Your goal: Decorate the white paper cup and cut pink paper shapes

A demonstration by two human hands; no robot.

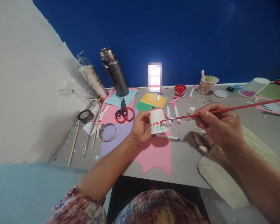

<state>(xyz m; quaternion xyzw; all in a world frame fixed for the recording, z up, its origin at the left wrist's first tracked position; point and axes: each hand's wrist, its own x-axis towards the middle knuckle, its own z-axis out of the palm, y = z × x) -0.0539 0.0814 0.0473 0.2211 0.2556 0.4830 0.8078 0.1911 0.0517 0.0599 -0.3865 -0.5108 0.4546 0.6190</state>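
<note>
My left hand (pixel 141 127) is wrapped round a white paper cup (pixel 157 116), held upside down above the table. Green zigzag strokes run near the cup's rim, with small red marks above them. Between the fingers of my right hand (pixel 220 124) is a long red paintbrush (pixel 242 107), its red-tipped bristles touching the cup's side. Just beneath the cup lies a white marker with a green end (pixel 168 137). A pink marker (pixel 176 112) and a white cap (pixel 190 110) rest between the two hands.
Red-handled scissors (pixel 124 113), a tape roll (pixel 107 132) and coloured sheets (pixel 151 155) lie to the left. Behind stand a dark flask (pixel 115 74), stacked cups (pixel 93 81), a red paint jar (pixel 179 90), a patterned cup (pixel 206 85) and a clear cup (pixel 254 87). A stained cloth (pixel 220 174) lies right.
</note>
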